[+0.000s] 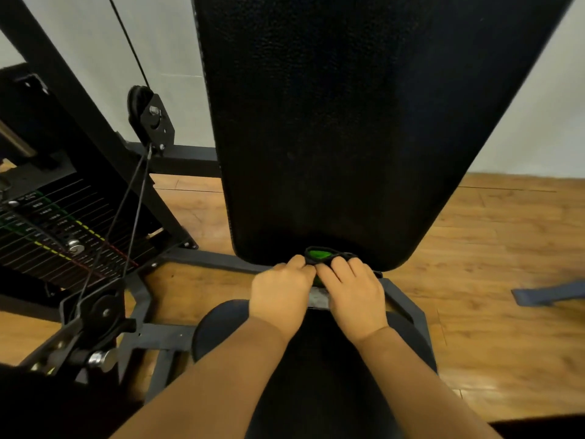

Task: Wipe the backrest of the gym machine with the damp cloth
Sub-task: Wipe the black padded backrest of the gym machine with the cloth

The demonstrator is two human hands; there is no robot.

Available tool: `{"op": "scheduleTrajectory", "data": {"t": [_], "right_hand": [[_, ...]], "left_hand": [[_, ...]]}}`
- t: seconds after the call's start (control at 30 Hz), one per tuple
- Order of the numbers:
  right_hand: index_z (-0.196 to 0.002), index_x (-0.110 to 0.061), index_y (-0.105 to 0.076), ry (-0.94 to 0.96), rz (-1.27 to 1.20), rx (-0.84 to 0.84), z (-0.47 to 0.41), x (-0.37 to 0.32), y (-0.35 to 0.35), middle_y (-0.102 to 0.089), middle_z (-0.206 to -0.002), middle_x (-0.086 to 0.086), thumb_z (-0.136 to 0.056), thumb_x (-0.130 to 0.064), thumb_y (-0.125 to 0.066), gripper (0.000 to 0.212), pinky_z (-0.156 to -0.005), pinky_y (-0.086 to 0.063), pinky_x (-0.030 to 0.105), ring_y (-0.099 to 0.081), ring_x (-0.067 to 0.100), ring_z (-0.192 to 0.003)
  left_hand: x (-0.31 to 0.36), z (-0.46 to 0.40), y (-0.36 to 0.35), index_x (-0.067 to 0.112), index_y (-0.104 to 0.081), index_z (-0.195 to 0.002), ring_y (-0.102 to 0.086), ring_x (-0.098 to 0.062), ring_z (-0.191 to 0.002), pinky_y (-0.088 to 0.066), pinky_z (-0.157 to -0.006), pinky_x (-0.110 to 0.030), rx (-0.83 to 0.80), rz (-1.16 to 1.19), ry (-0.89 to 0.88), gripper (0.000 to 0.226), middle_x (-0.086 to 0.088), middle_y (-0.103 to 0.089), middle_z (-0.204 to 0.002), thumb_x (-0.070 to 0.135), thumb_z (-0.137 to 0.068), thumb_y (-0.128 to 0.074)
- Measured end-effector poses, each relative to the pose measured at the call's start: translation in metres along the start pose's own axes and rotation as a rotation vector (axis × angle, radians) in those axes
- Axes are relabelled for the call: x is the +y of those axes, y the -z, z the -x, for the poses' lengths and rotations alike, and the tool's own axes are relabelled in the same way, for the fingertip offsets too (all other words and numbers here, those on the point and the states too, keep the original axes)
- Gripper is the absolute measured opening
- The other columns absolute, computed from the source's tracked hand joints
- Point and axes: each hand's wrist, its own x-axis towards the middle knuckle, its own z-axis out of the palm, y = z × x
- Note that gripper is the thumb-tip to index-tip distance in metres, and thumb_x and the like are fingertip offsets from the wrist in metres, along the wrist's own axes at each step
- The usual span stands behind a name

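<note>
Where both hands meet — the cloth.

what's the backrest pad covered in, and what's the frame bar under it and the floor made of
Backrest: looks like black vinyl or faux leather, with a fine pebbled grain and dull sheen. Frame bar: apparently steel, painted matte dark grey, square-edged and bolted. Floor: wood or wood-look laminate, with warm brown planks, visible grain and seams.

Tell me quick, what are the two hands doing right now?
Left hand: fingers curled, gripping the dark cloth with a green patch at the bottom of the backrest.
Right hand: fingers curled, gripping the same cloth.
</note>
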Motion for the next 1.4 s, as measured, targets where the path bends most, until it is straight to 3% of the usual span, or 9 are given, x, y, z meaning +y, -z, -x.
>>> {"op": "scheduleTrajectory", "data": {"t": [0.13,0.27,0.4,0.73,0.87,1.0,1.1,1.27,1.4], "right_hand": [[-0.094,-0.015,-0.059,-0.036,0.053,0.025,0.014,0.032,0.014,-0.06,-0.08,0.005,-0.074,-0.005,-0.04,0.03,-0.061,-0.039,0.03,-0.045,0.022,-0.074],[-0.093,-0.012,-0.064,-0.049,0.07,-0.003,0.022,0.054,0.026,-0.061,-0.079,0.008,-0.075,-0.003,-0.04,0.031,-0.058,-0.048,0.035,-0.055,0.026,-0.069],[-0.092,-0.012,-0.066,-0.058,0.08,0.015,0.022,0.067,0.033,-0.061,-0.079,0.008,-0.076,-0.002,-0.042,0.031,-0.058,-0.044,0.033,-0.053,0.025,-0.066],[-0.09,-0.011,-0.065,-0.181,0.064,0.238,-0.032,0.095,0.081,-0.056,-0.072,0.01,-0.065,0.013,-0.067,0.036,-0.048,-0.038,0.03,-0.046,0.025,-0.061],[-0.09,-0.012,-0.063,-0.213,0.024,0.311,-0.061,0.093,0.102,-0.054,-0.074,0.011,-0.07,0.008,-0.057,0.029,-0.05,-0.035,0.028,-0.038,0.022,-0.067],[-0.09,-0.011,-0.068,-0.244,0.008,0.326,-0.082,0.085,0.123,-0.051,-0.074,0.011,-0.074,0.002,-0.054,0.025,-0.047,-0.033,0.026,-0.044,0.025,-0.065],[-0.093,-0.011,-0.067,-0.304,-0.069,0.318,-0.098,0.072,0.139,-0.05,-0.081,0.012,-0.073,0.001,-0.049,0.029,-0.049,-0.03,0.025,-0.046,0.025,-0.068],[-0.101,-0.012,-0.065,-0.35,-0.238,0.23,-0.098,0.039,0.151,-0.051,-0.099,0.012,-0.072,0.005,-0.061,0.034,-0.051,-0.049,0.033,-0.052,0.023,-0.077],[-0.102,-0.011,-0.067,-0.363,-0.311,0.225,-0.101,0.02,0.166,-0.052,-0.104,0.011,-0.072,0.008,-0.065,0.036,-0.059,-0.053,0.033,-0.054,0.022,-0.082]], "left_hand": [[0.036,-0.013,-0.002,0.015,-0.064,-0.058,-0.052,-0.018,-0.038,-0.034,-0.031,-0.02,0.019,0.025,-0.063,0.035,-0.002,-0.057,-0.061,0.006,-0.035,-0.089],[0.059,-0.022,-0.006,0.013,-0.067,-0.087,-0.062,-0.021,-0.065,-0.046,-0.046,-0.03,0.011,0.014,-0.052,0.027,-0.004,-0.06,-0.09,0.008,-0.063,-0.079],[0.065,-0.026,-0.008,0.015,-0.067,-0.064,-0.055,-0.018,-0.043,-0.041,-0.032,-0.025,0.057,0.056,-0.1,0.037,-0.002,-0.059,-0.067,0.009,-0.036,-0.091],[0.084,-0.061,0.053,0.013,-0.071,-0.074,-0.055,-0.016,-0.047,-0.042,-0.036,-0.023,0.375,0.183,-0.213,0.024,-0.003,-0.06,-0.071,0.007,-0.055,-0.084],[0.082,-0.071,0.085,0.013,-0.072,-0.075,-0.055,-0.015,-0.047,-0.041,-0.037,-0.021,0.444,0.161,-0.211,0.018,-0.003,-0.061,-0.072,0.007,-0.061,-0.081],[0.077,-0.075,0.109,0.013,-0.071,-0.078,-0.055,-0.017,-0.049,-0.041,-0.037,-0.023,0.507,0.166,-0.174,0.013,-0.004,-0.06,-0.073,0.006,-0.068,-0.076],[0.069,-0.075,0.127,0.013,-0.07,-0.085,-0.057,-0.017,-0.057,-0.04,-0.04,-0.023,0.508,0.2,-0.145,0.014,-0.004,-0.059,-0.078,0.008,-0.072,-0.072],[0.051,-0.055,0.151,0.015,-0.066,-0.091,-0.055,-0.01,-0.071,-0.044,-0.049,-0.018,0.416,0.239,-0.133,0.016,0.001,-0.057,-0.089,0.012,-0.075,-0.069],[0.041,-0.042,0.165,0.018,-0.063,-0.093,-0.054,-0.009,-0.079,-0.04,-0.057,-0.016,0.388,0.238,-0.117,0.02,0.003,-0.056,-0.095,0.015,-0.075,-0.068]]}}
